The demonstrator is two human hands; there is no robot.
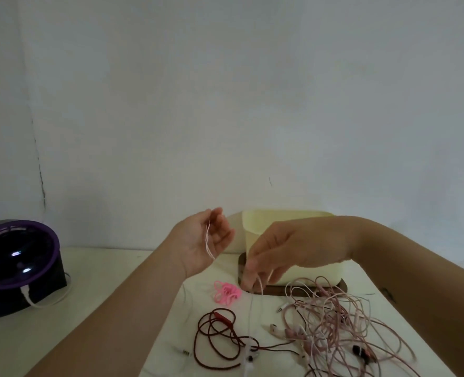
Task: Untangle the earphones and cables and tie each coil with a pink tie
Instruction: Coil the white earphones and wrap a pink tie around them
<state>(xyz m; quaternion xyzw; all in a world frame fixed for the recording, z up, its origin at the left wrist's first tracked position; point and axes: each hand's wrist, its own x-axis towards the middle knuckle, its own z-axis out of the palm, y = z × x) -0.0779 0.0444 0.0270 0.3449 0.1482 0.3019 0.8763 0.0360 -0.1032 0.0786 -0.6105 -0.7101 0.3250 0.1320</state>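
Head view. The left grip [205, 239] is raised above the table [102, 295], palm turned inward and fingers loosely curled. A thin pale strand [208, 240] hangs across its palm; whether the fingers pinch it cannot be told.

The right grip [277, 257] points down, and its blurred fingertips [248, 278] pinch the white earphone cable [250, 317], which drops straight to the table.

The pink ties [226, 292] lie in a small heap just left of the right grip. The dark red cable [217, 336] lies loosely looped near the front edge. The pink cable tangle [347, 327] is spread to its right.

Behind stands a cream container [307, 221] on a dark tray [339, 288]. A purple-rimmed fan [18, 257] sits far left.
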